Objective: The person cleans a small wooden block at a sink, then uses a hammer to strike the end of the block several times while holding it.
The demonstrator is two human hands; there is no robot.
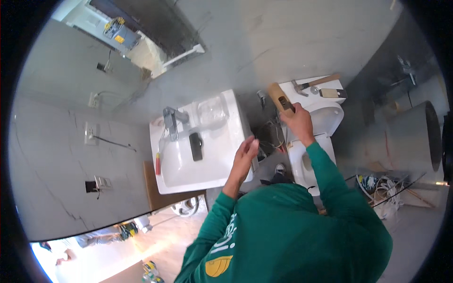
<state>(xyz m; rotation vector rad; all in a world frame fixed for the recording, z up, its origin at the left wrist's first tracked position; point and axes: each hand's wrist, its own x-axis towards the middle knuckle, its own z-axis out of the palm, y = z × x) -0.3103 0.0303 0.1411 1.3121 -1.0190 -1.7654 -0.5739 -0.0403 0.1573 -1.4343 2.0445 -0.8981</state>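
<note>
My right hand (300, 123) grips a tan oblong block with a dark opening (275, 94), held up beside the toilet tank; I cannot make out its exact kind. Over the right edge of the white washbasin (216, 166) hovers my left hand (244, 153), fingers loosely bent and apart, with nothing visible in it. A claw hammer (323, 82) with a wooden handle lies on the tank lid, near a small beige and black flat item (330, 93). In the basin rests a dark rectangular object (195, 146). A red-handled tool (158, 164) lies on its left rim.
A grey faucet (172, 123) and a clear plastic tray (212, 112) are at the basin's back. The toilet (298, 152) stands open below the tank. Loose hoses and wires (270, 137) hang between basin and toilet. Coiled white cable (388, 191) lies at right.
</note>
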